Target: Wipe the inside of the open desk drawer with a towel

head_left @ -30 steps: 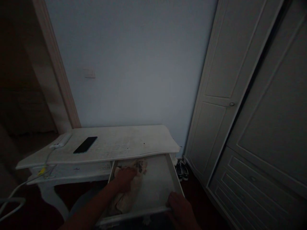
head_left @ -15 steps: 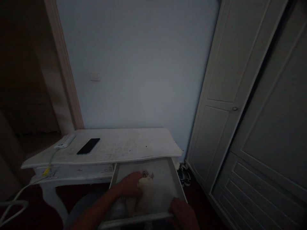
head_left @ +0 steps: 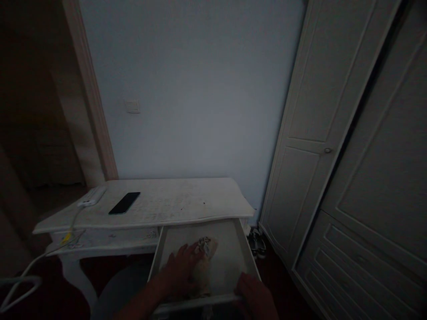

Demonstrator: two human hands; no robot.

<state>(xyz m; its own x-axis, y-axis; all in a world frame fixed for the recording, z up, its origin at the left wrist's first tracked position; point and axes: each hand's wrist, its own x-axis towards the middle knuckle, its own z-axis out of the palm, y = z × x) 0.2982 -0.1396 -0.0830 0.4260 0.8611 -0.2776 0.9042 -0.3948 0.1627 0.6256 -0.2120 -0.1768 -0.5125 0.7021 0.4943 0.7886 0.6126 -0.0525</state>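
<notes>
Left hand (head_left: 182,268): fingers spread against cloth bundle (head_left: 204,267), which extends rightward from fingertips inside pulled-out drawer (head_left: 228,255). Right hand (head_left: 255,294): fingers curl at drawer's near corner; cannot tell if pinching. Step looks like positioning bundle; next move likely calls for light left touch.

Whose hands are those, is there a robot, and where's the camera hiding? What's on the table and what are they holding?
No robot here, just a person's two bare hands. One camera, worn on their head, looks forward and down. On the white table lie a smartphone and what looks like a white power strip with a cable. The right hand holds the front right corner of the open drawer. The left hand rests on a crumpled pale cloth bundle inside; it's too dim to tell if it grips.
</notes>
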